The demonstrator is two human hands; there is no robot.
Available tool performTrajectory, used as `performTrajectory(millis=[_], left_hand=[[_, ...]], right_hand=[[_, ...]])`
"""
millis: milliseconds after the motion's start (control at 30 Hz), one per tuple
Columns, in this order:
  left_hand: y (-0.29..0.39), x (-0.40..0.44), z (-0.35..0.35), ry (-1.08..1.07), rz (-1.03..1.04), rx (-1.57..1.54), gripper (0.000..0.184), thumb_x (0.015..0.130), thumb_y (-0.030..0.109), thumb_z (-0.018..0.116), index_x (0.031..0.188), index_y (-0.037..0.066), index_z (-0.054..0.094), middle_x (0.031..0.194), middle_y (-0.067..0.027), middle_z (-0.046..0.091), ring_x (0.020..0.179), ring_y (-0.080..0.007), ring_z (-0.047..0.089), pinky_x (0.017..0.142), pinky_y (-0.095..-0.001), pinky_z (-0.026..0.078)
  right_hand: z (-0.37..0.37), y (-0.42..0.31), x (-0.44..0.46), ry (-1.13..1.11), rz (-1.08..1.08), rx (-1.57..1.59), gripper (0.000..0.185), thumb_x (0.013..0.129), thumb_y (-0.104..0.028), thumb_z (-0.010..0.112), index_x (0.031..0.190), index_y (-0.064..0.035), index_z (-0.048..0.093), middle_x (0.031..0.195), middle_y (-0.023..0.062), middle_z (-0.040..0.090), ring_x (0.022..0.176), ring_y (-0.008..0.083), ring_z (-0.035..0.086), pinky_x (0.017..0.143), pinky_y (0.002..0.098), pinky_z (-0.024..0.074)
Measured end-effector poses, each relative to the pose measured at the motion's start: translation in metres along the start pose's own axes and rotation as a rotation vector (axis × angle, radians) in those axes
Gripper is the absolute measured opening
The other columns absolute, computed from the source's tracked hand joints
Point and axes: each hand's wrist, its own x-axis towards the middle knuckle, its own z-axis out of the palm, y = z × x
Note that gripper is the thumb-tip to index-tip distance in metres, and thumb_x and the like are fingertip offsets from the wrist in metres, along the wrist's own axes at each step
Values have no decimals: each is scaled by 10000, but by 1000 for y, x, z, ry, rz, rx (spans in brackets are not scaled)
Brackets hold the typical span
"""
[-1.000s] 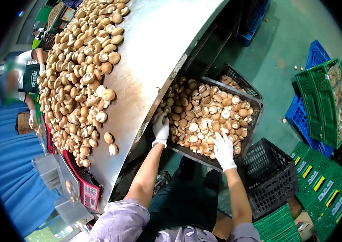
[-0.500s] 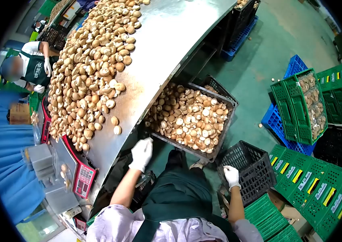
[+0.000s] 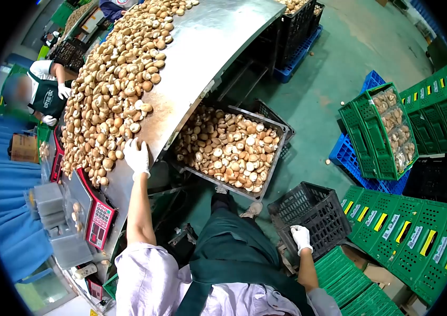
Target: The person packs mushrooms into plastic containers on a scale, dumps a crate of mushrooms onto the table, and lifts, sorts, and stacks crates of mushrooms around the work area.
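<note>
Head view: shiitake mushrooms (image 3: 108,100) heaped upper left, brown domed caps, pale stems showing; more in black crate (image 3: 273,167), centre. White-gloved left hand (image 3: 137,156) at heap's lower right, fingers slightly apart; cannot tell if gripping. Right hand (image 3: 301,238) at perforated crate (image 3: 322,221), lower right, fingers curled, grip unclear. Co-worker's apron (image 3: 45,99): white characters, blurred

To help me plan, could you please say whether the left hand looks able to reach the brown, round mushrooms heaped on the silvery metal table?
Likely yes: the white-gloved left hand is close beside the heaped mushrooms, with nothing visible between.
</note>
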Motion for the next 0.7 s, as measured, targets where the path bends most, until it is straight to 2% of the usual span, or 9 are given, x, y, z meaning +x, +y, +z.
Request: performTrajectory(millis=[67,133,200,333,400,500,533,600,700], left_hand=[[-7,8,2,-81,83,-61,261,791,267,613,1003,115,619,1112,-76,557,1040,-275,501,881,-396,409],[-10,15,-7,-157,97,141,251,799,254,607,1010,118,620,1116,-83,556,1062,-281,486,894,-401,397],[-14,26,-23,-208,5,238,241,815,294,582,993,137,619,1167,-70,543,1071,-269,487,855,-475,376],[-47,42,-16,-43,-44,488,296,868,351,507,1044,144,622,1216,-66,524,1082,-269,478,868,-450,376],[-20,44,-29,-63,-54,294,279,876,307,507,1041,107,612,1292,-108,469,1102,-295,463,900,-454,364],[22,23,-32,-70,262,44,289,847,259,553,1072,83,602,1235,-161,509,1061,-327,503,895,-429,390],[31,11,-30,-144,315,-28,300,837,242,569,1086,76,597,1221,-173,521,1056,-333,513,894,-423,398],[46,-7,-21,-243,248,-127,323,837,228,574,1112,60,582,1228,-177,521,1097,-339,496,925,-419,389],[42,-20,-4,-180,197,-190,338,848,223,565,1127,34,566,1216,-192,528,1107,-358,496,964,-427,374]], right_hand=[[-4,1,-2,-2,5,-28,220,812,-208,604,946,-54,688,921,146,672,883,262,642,796,328,485],[-8,2,-1,-7,18,0,222,813,-209,603,952,-58,687,921,145,672,874,263,643,790,328,486],[-10,5,3,3,6,-23,218,814,-200,601,954,-55,685,916,146,673,863,259,647,777,326,491],[-13,-3,8,63,-36,-27,221,804,-200,600,938,-45,684,924,152,669,860,285,643,784,339,494],[-12,-18,11,100,-74,-172,216,797,-206,604,919,-46,683,950,140,666,895,294,625,804,355,485],[12,-3,35,205,-439,-546,223,740,-253,636,864,-72,676,967,92,638,946,270,562,841,393,436],[12,-9,39,64,-443,-702,298,744,-288,631,952,-76,656,1077,113,601,1053,283,511,946,431,364],[21,0,47,17,-464,-896,394,739,-335,637,1063,-111,628,1247,134,517,1154,316,455,1011,478,290],[26,21,47,-184,-288,-1033,454,743,-399,620,1102,-121,613,1308,129,449,1141,306,467,1008,531,265]])
